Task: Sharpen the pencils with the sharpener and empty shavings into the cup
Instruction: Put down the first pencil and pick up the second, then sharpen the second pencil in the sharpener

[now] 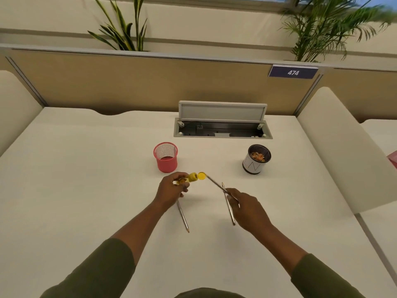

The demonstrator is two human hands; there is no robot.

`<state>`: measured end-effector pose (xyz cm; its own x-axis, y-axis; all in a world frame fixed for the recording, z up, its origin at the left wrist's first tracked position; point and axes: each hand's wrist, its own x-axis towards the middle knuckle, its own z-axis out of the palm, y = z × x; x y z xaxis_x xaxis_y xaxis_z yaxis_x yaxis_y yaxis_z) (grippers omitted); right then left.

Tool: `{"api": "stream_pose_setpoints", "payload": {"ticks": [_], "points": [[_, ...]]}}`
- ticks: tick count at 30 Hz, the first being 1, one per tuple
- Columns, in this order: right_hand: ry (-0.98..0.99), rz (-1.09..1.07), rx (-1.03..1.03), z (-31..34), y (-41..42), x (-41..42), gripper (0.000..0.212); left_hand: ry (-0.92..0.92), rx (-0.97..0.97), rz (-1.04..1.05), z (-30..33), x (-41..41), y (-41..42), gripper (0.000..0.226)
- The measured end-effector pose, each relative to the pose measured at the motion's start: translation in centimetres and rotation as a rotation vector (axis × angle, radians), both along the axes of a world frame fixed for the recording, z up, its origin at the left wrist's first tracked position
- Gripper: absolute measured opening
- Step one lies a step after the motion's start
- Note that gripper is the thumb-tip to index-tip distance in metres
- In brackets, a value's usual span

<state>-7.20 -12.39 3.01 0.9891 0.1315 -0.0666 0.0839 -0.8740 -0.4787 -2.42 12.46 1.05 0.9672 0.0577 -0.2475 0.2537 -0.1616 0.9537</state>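
My left hand (pixel 170 193) grips a yellow sharpener (pixel 191 177) above the desk, its round flip lid (pixel 202 175) hanging open to the right. My right hand (pixel 247 208) pinches a grey pencil (pixel 216 184) that slants up and left, its tip close to the sharpener's lid. Two more pencils lie on the white desk: one pencil (pixel 183 218) below my left hand, the other pencil (pixel 229 211) partly hidden under my right hand. A white cup (pixel 253 165) with a black inside and some shavings (pixel 258 157) stands to the right.
A pink mesh pen holder (pixel 166 158) stands just behind the sharpener. Further back is an open cable box (pixel 222 130) with its lid raised. Beige partition walls and cushioned side panels enclose the white desk (pixel 86 190). Plants rise behind the partition.
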Motion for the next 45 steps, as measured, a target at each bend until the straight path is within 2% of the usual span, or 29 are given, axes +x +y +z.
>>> {"api": "stream_pose_setpoints", "payload": {"ticks": [2,4,10,17,22,25,28,31,38,40,42,44,45], "points": [[-0.052,0.052,-0.126,0.7,-0.6,-0.3,0.035,-0.015,0.027,-0.029,0.5,0.0,-0.6,0.026],[-0.031,0.063,-0.154,1.2,-0.7,-0.3,0.037,-0.034,0.061,-0.059,0.8,0.0,-0.9,0.028],[-0.080,0.046,-0.083,1.3,-1.9,-0.3,0.019,-0.100,0.131,-0.104,1.7,-0.3,-2.2,0.031],[-0.161,0.058,-0.050,2.1,-2.8,-0.5,0.014,-0.092,0.178,-0.093,1.5,-0.2,-2.4,0.031],[-0.128,0.128,-0.039,2.3,-2.4,0.1,0.015,-0.127,0.302,-0.167,1.5,0.1,-2.0,0.032],[-0.156,0.198,-0.116,2.2,-2.6,0.5,0.014,-0.132,0.423,-0.259,1.6,0.5,-1.6,0.031],[-0.293,0.280,-0.216,2.5,-3.1,0.9,0.007,-0.176,0.597,-0.369,1.5,1.1,-1.1,0.028],[-0.393,0.389,-0.336,3.6,-3.7,1.4,0.014,-0.182,0.751,-0.498,1.6,1.6,-0.8,0.021],[-0.563,0.556,-0.472,3.6,-4.2,2.3,0.012,-0.222,0.773,-0.535,1.6,2.5,-1.2,0.021],[-0.533,0.550,-0.449,3.1,-4.3,2.6,0.021,-0.271,0.769,-0.506,1.5,2.6,-1.4,0.023],[-0.422,0.498,-0.348,2.9,-3.8,2.6,0.027,-0.325,0.757,-0.465,1.3,2.8,-1.4,0.025],[-0.179,0.279,-0.108,3.6,-2.2,1.9,0.031,-0.373,0.752,-0.435,1.1,3.0,-1.2,0.027],[0.041,0.092,0.112,4.0,-1.5,1.9,0.034,-0.398,0.764,-0.432,1.1,3.0,-1.0,0.029]]}}
